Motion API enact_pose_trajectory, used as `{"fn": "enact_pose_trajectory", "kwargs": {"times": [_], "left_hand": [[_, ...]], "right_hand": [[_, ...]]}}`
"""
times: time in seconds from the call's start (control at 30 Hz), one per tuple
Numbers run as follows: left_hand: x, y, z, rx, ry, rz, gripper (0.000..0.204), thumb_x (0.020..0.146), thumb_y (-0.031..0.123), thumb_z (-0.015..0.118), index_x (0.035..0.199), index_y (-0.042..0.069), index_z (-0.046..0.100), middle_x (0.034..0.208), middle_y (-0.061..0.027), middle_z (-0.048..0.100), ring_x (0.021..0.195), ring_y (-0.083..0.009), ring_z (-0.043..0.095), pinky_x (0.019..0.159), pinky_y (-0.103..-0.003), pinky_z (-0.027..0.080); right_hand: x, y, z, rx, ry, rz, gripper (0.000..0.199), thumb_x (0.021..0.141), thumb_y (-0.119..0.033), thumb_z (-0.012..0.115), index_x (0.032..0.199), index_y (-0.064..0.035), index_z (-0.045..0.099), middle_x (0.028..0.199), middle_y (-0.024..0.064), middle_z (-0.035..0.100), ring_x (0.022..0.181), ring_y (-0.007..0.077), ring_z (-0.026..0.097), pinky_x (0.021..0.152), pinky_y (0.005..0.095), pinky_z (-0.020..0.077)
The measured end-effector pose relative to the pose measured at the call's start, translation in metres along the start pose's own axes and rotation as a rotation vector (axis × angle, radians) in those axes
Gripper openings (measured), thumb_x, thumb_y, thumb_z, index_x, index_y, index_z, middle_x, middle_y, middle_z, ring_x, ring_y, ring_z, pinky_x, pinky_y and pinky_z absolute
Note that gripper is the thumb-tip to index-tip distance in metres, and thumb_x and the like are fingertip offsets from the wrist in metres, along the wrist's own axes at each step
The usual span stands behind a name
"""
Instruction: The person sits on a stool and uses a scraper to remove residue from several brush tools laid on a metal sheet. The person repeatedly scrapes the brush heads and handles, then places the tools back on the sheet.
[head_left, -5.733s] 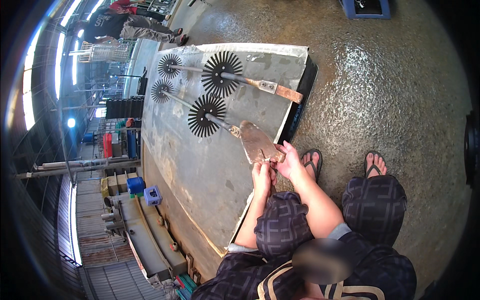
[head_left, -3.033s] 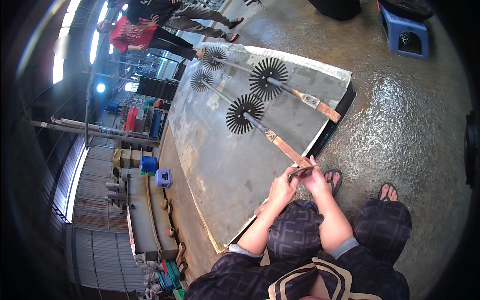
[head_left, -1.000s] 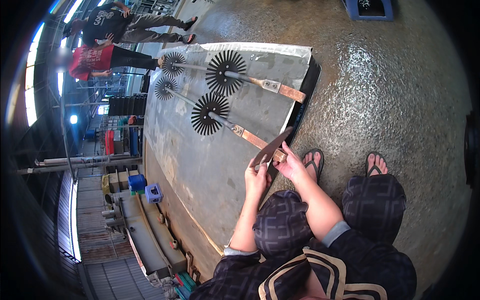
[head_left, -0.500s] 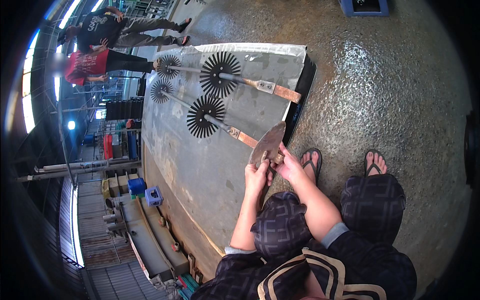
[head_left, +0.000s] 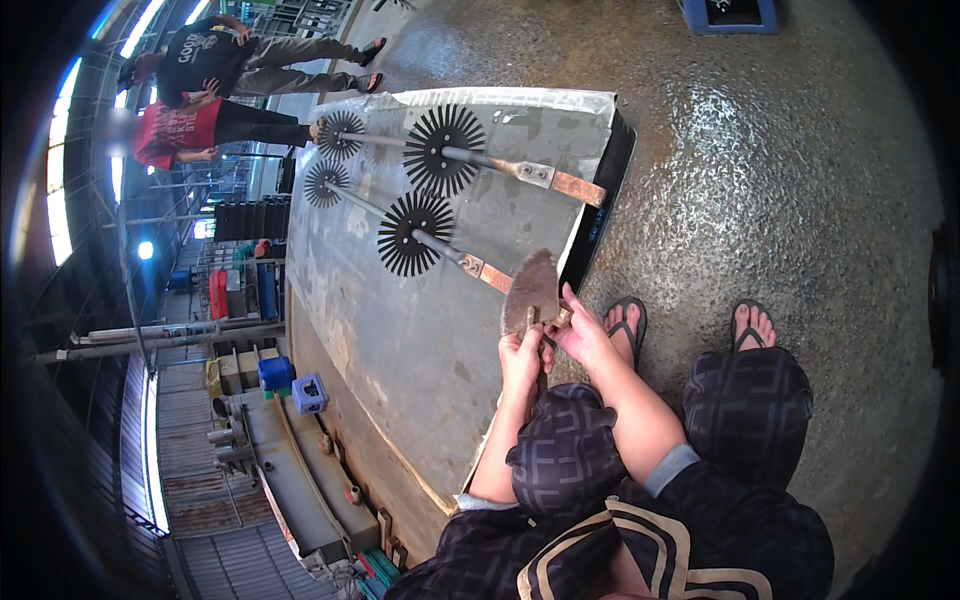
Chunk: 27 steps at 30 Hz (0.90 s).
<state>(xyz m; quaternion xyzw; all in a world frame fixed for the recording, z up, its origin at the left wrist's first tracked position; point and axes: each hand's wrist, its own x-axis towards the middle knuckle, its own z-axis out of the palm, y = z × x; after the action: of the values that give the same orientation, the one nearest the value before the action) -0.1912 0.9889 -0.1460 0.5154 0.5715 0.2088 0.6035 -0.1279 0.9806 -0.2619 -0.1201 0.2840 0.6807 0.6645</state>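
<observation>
A brownish, rounded metal plate (head_left: 533,285) is held up near the front corner of the grey sheet-topped table. My left hand (head_left: 522,360) pinches its lower part, thumb up against a small lug on it. On its right, my right hand (head_left: 583,328) curls around a small brass-coloured fitting (head_left: 562,317) by the plate; whether that fitting is joined to the plate I cannot tell. The nearest thing beyond is a copper bar (head_left: 494,278) on the end of a grey rod (head_left: 436,245), which carries a black slotted disc (head_left: 408,232).
Another rod with a copper end (head_left: 578,187) and slotted disc (head_left: 444,150) lies alongside on the table (head_left: 400,340). Two people (head_left: 185,130) stand past its far end. The floor (head_left: 740,210) looks wet. A blue crate (head_left: 728,14) stands at the top; a tank (head_left: 300,480) is left.
The plate has turned in my hands, showing narrower and more upright. My left hand has shifted slightly right and down; my right stays nearly in place.
</observation>
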Motion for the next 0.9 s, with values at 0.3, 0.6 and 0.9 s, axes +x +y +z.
{"fn": "enact_pose_trajectory", "kwargs": {"times": [0.3, 0.6, 0.9], "left_hand": [[0.004, -0.004, -0.001, -0.078, 0.069, 0.028, 0.011, 0.084, 0.008, 0.046, 0.085, -0.001, 0.053, 0.045, -0.0051, 0.044, 0.031, -0.0124, 0.038, 0.03, -0.025, 0.03], [-0.002, -0.002, 0.006, -0.025, 0.052, 0.035, 0.011, 0.084, 0.009, 0.048, 0.081, -0.001, 0.052, 0.045, -0.0056, 0.045, 0.032, -0.0126, 0.039, 0.031, -0.025, 0.03], [0.003, -0.007, -0.002, -0.021, 0.022, 0.044, 0.009, 0.085, 0.011, 0.048, 0.085, 0.002, 0.048, 0.046, -0.0054, 0.045, 0.032, -0.0133, 0.039, 0.031, -0.027, 0.032]], "right_hand": [[0.003, 0.001, -0.002, 0.014, 0.002, 0.033, 0.034, 0.085, -0.043, 0.053, 0.089, -0.0093, 0.056, 0.075, 0.0043, 0.059, 0.066, 0.0174, 0.053, 0.057, 0.0291, 0.0397], [0.007, 0.001, -0.005, 0.062, -0.003, 0.012, 0.034, 0.085, -0.042, 0.053, 0.09, -0.0092, 0.056, 0.078, 0.0046, 0.059, 0.067, 0.0174, 0.053, 0.057, 0.0295, 0.0398], [-0.005, 0.0, 0.006, 0.037, 0.004, -0.008, 0.032, 0.085, -0.042, 0.054, 0.086, -0.0096, 0.054, 0.077, 0.0028, 0.057, 0.069, 0.0146, 0.051, 0.06, 0.0293, 0.0378]]}}
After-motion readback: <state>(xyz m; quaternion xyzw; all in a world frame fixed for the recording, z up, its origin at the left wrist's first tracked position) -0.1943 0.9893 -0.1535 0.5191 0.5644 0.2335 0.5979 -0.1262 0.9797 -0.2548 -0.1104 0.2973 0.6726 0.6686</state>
